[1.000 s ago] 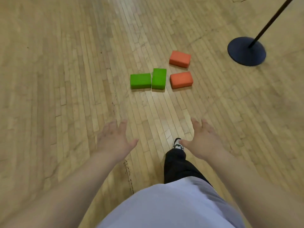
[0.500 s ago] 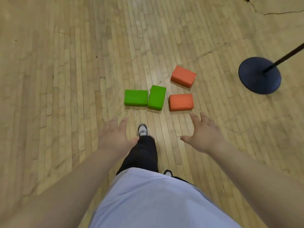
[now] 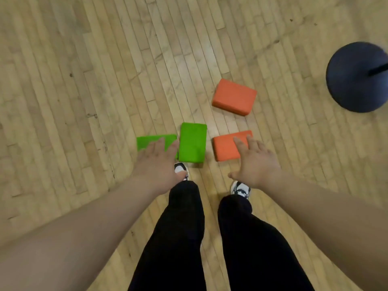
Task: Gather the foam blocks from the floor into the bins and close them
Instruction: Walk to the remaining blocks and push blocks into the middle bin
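Several foam blocks lie on the wooden floor just ahead of my feet. One green block (image 3: 147,142) lies flat at the left, partly covered by my left hand (image 3: 157,164), which is stretched out over it with straight fingers. A second green block (image 3: 192,142) sits right beside it. My right hand (image 3: 255,163) reaches out with spread fingers over the near orange block (image 3: 224,149). Whether either hand touches its block I cannot tell. Another orange block (image 3: 234,97) lies farther off, tilted. No bin is in view.
A dark round stand base (image 3: 354,77) with a black pole sits on the floor at the right. My two legs in black trousers and white-and-black shoes (image 3: 240,189) stand just behind the blocks.
I have walked up to the blocks and the view has tipped down. Both hands have moved forward from short of the blocks to over the left green block and the near orange block.
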Demonstrator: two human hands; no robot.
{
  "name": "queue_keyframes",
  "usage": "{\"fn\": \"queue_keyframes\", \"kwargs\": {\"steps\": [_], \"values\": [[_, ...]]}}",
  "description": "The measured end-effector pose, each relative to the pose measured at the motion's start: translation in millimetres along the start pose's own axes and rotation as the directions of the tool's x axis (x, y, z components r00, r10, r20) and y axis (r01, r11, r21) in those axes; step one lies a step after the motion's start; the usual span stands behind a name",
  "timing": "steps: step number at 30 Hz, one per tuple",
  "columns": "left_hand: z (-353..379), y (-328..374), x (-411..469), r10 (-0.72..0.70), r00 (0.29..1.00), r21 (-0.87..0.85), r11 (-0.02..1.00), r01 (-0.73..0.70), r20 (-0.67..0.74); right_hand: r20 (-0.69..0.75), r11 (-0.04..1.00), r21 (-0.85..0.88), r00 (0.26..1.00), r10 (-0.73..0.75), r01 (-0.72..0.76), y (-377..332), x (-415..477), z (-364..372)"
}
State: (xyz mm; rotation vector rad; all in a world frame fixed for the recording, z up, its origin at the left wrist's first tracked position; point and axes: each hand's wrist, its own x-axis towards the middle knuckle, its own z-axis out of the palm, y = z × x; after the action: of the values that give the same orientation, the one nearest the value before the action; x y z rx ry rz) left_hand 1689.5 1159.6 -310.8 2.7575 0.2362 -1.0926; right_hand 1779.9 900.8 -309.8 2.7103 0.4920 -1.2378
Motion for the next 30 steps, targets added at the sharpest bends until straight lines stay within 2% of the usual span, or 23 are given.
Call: {"fn": "queue_keyframes", "kwargs": {"steps": [4, 9, 14, 18, 20, 22, 24, 26, 28, 30], "values": [[51.8, 4.2, 135.5, 0.057, 0.998, 0.033, 0.998, -0.058, 0.037, 0.083, 0.994, -0.081, 0.995, -0.061, 0.068, 9.7, 145.0, 47.0], [153.5, 10.0, 319.6, 0.090, 0.996, 0.065, 0.994, -0.090, 0.001, 0.167, 0.948, -0.252, 0.973, -0.156, 0.196, 33.3, 329.4, 150.9], [234.9, 8.9, 425.3, 0.084, 0.992, 0.103, 0.990, -0.094, 0.098, 0.265, 0.940, -0.252, 0.951, -0.162, 0.230, 60.6, 429.9, 227.7], [226.6, 24.2, 429.3, 0.103, 0.989, 0.140, 0.983, -0.118, 0.105, 0.247, 0.886, -0.328, 0.935, -0.253, 0.327, 77.6, 431.9, 227.4], [210.2, 28.6, 421.8, 0.141, 0.978, 0.144, 0.976, -0.163, 0.152, 0.219, 0.841, -0.376, 0.919, -0.328, 0.390, 81.3, 419.7, 227.3], [198.6, 28.9, 412.0, 0.193, 0.959, 0.195, 0.952, -0.235, 0.209, 0.198, 0.837, -0.370, 0.914, -0.353, 0.403, 85.2, 405.5, 229.2], [191.9, 28.0, 402.7, 0.240, 0.935, 0.217, 0.929, -0.299, 0.261, 0.193, 0.879, -0.313, 0.930, -0.311, 0.359, 90.2, 391.4, 227.2], [186.2, 28.7, 392.8, 0.232, 0.922, 0.203, 0.931, -0.302, 0.308, 0.210, 0.933, -0.217, 0.947, -0.241, 0.286, 96.8, 373.7, 221.3], [178.7, 31.3, 376.5, 0.190, 0.924, 0.161, 0.954, -0.254, 0.332, 0.209, 0.972, -0.119, 0.962, -0.174, 0.202, 102.7, 347.3, 213.0], [167.1, 36.3, 350.7, 0.145, 0.944, 0.048, 0.985, -0.166, 0.295, 0.154, 0.993, -0.039, 0.982, -0.108, 0.115, 109.4, 313.4, 200.4]]}}
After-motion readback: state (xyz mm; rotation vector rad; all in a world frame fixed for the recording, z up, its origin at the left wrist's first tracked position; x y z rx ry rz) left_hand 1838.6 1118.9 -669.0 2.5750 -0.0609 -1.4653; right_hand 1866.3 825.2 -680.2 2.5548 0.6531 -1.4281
